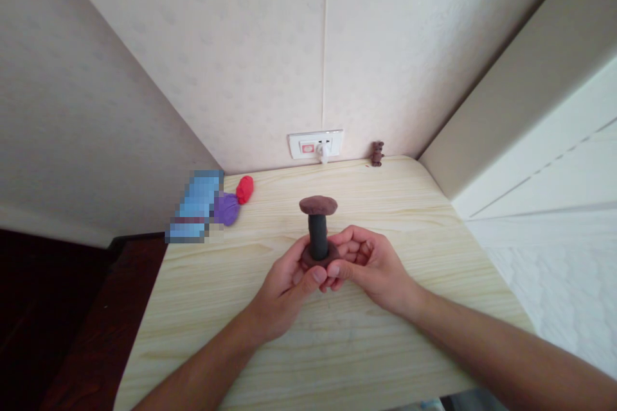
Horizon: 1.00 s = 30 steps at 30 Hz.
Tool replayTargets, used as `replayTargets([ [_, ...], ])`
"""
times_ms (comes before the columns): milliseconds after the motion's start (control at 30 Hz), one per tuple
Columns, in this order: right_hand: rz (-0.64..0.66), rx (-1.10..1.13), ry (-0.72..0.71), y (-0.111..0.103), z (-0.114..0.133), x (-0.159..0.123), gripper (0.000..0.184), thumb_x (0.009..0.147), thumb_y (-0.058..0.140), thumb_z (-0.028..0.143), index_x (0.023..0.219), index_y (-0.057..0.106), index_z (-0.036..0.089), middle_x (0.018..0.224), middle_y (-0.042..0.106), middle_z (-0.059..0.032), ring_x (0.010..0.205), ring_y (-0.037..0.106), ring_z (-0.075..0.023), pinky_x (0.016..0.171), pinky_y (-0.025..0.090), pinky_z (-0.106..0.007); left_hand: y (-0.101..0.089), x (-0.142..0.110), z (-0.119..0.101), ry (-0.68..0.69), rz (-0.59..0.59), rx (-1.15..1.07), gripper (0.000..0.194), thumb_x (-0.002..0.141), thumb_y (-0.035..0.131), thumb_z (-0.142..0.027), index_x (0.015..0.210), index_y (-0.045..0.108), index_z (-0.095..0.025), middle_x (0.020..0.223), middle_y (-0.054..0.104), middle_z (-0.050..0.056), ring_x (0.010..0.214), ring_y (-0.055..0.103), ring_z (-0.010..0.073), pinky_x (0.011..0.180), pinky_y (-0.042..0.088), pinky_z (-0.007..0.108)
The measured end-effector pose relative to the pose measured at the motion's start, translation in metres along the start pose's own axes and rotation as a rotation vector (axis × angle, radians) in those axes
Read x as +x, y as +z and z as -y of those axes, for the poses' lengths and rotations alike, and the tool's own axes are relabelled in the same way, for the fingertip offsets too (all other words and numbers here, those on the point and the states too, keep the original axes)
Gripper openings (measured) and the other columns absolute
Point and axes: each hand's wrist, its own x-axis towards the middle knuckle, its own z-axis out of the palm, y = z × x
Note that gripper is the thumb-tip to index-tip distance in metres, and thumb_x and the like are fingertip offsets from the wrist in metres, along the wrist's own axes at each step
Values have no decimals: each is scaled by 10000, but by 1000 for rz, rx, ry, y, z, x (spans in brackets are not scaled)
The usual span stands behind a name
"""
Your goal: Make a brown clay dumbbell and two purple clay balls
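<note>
Between my two hands stands a spool-shaped clay figure [318, 235], upright. It has a thick black stem, a flat brown disc on top and a wider brown disc as its base. My left hand [288, 286] is closed round the left side of the base, its thumb at the front edge. From the right, my right hand [369, 264] pinches the same base, with thumb in front and curled fingers behind. Some fingertips are hidden under and behind the base.
Lumps of purple clay [226, 209] and red clay [245, 189] lie at the table's back left, beside a blurred blue item [195, 205]. A small brown bear figure [377, 154] stands at the back right. A wall socket [315, 144] with a plug sits behind the wooden table [231, 347].
</note>
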Motion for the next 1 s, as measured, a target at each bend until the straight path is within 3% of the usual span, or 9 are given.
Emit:
replayTargets([
  [133,-11,-2,-6,-2,0,0,382,661,924,191,923,648,158,728,770,-1,589,744,-129,557,630,-206,0,0,2,-14,17,-74,417,923,692,-340,1305,596,-203,1109,681,94,865,636,150,750,524,260],
  [533,8,25,-29,0,1,-1,338,709,896,189,927,642,146,732,776,-9,611,749,-121,577,634,-197,0,-2,5,-11,41,-95,374,958,651,-274,1324,588,-241,1121,665,61,872,620,122,750,508,237],
  [800,1,-2,-49,1,1,-1,313,735,878,184,941,646,146,734,776,-10,606,753,-125,574,635,-197,2,0,4,-21,16,-83,386,974,619,-254,1351,548,-227,1134,670,85,828,621,119,708,513,241],
  [1000,-8,25,-70,1,1,-1,348,710,888,137,952,637,152,746,772,9,614,754,-107,594,638,-181,4,3,3,33,-62,-126,401,895,728,-243,1259,560,-234,1203,665,85,922,666,154,797,560,289],
])
